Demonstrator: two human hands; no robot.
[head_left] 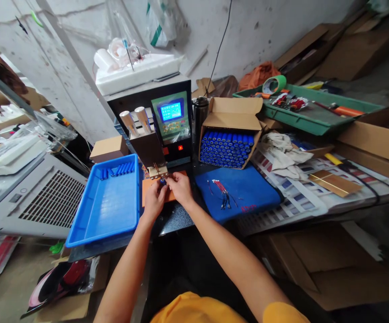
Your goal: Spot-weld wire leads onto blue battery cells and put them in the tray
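Observation:
My left hand (155,196) is closed on a blue cylindrical battery cell (162,181), mostly hidden by the fingers, just under the electrode tips of a spot welder (157,170). Beside it, my right hand (180,186) pinches at the same spot; whatever sits in its fingertips is too small to make out. Both hands are over an orange mat (169,196). The welder's control box (172,117) stands behind with its screen lit. On the left, a blue tray (114,202) has several blue cells (123,168) at its far end.
An open cardboard box (232,112) full of blue cells stands right of the welder, near a dark flask (200,112). Red and black wires (224,193) lie on a blue cloth (248,188). Farther right are a green tray (322,121) and a white rag (282,152).

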